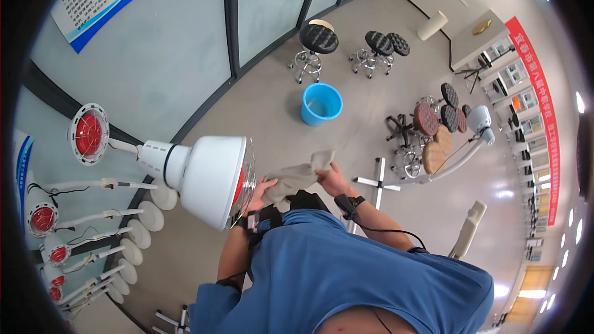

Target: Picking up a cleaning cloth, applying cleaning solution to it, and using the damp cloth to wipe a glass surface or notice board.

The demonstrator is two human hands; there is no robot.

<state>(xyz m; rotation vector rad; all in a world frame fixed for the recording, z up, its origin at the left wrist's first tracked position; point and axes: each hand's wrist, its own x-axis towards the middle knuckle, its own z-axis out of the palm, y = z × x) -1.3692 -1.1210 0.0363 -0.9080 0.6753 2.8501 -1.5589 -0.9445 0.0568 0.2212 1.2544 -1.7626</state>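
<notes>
A crumpled grey-beige cloth [293,181] stretches between my two hands in front of my waist. My left hand [258,195] grips its left end, partly hidden behind the wire guard of a large white infrared heat lamp [211,181]. The right end, with a flap standing up, is pinched in my right hand [333,180]. The lamp head is close to my left forearm; whether they touch I cannot tell. On the floor ahead stands a blue plastic bucket [322,104], apart from both hands.
More heat lamps with red bulbs [42,219] line the glass partition [195,32] at left. Wheeled stools [318,39] stand beyond the bucket, others [425,118] at right. A white lamp stand base [379,182] is near my right hand. A red banner [538,102] hangs at far right.
</notes>
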